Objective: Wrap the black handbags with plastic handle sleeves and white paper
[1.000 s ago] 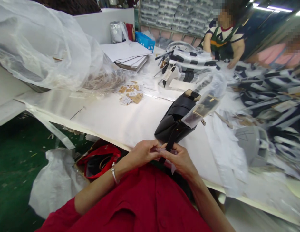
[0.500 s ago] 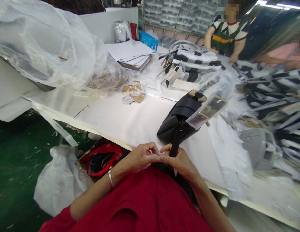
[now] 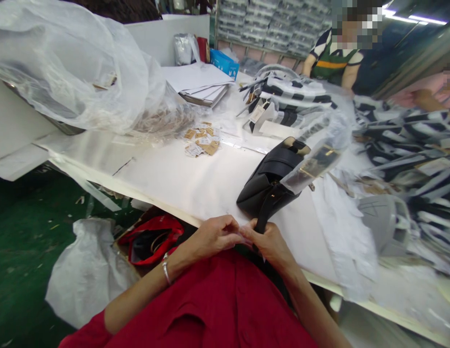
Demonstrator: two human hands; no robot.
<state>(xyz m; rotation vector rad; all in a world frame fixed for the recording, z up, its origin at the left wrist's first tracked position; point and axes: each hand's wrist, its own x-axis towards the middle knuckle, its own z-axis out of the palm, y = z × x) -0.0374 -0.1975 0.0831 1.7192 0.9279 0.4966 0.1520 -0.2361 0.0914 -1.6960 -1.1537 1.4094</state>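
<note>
A black handbag (image 3: 263, 181) rests on the white table near its front edge, with clear plastic wrap (image 3: 312, 166) around its handle and gold buckle. Its black strap (image 3: 264, 215) runs down off the table edge into my right hand (image 3: 273, 244), whose fingers are closed around it. My left hand (image 3: 217, 237) meets the right one at the fingertips, just in front of the edge. Thumb and fingers of the left are pinched together; what lies between them is too small to make out, perhaps a thin whitish piece.
Small tan and white tags (image 3: 203, 140) lie in a pile on the table (image 3: 155, 174). Behind are white sheets (image 3: 199, 79), a blue box (image 3: 225, 64) and wrapped bags (image 3: 290, 92). A large plastic bag (image 3: 83, 72) fills the left. Another person (image 3: 333, 63) stands across the table.
My right fingers have closed in further around the strap, and the fingertips of both hands have shifted slightly. The person across the table has leaned forward. The handbag stays in place.
</note>
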